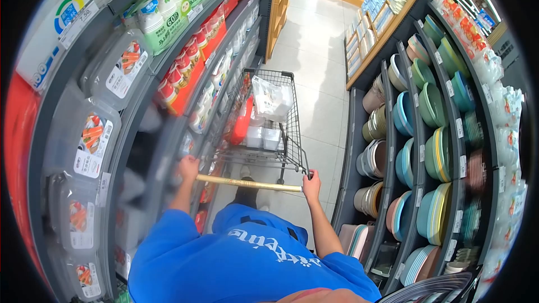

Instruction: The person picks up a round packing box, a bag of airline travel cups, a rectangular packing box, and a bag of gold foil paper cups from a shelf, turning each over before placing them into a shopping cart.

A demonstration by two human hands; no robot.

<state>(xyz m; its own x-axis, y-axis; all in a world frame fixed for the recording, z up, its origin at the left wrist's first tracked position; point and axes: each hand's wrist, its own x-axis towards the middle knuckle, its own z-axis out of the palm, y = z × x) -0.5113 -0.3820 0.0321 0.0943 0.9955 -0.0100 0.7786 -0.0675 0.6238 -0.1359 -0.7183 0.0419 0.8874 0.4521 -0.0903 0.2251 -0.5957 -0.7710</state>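
The black wire shopping cart (269, 71) is positioned on the pale grey tiled floor (317, 78) of an aisle, ahead of the body and close to the left shelving. Its straight, gold-coloured cylindrical handle (250, 183) is held at both ends. The left end is enclosed by the left hand (189, 167), with the fingers curled; this hand is located near the left shelving. The right end, at the black corner fitting, is gripped by the right hand (311, 183), also with curled fingers. The hands are set well apart, with the bare middle of the handle between them. Within the basket, a translucent plastic bag with white contents (271, 98) is placed toward the far right. A smooth, bright red object (242, 120) is located along the left side, and translucent white box-shaped containers (263, 137) are set side by side nearer the handle. The exact nature of the red object cannot be determined. On the left shelving, clear plastic food containers with picture labels (92, 140) and green-and-white packs of cups (168, 11) are displayed. On the right shelving, stacked round plastic basins in green, blue, yellow and pink (432, 104) are arranged. A blue short-sleeved shirt with white lettering (241, 258) is worn.
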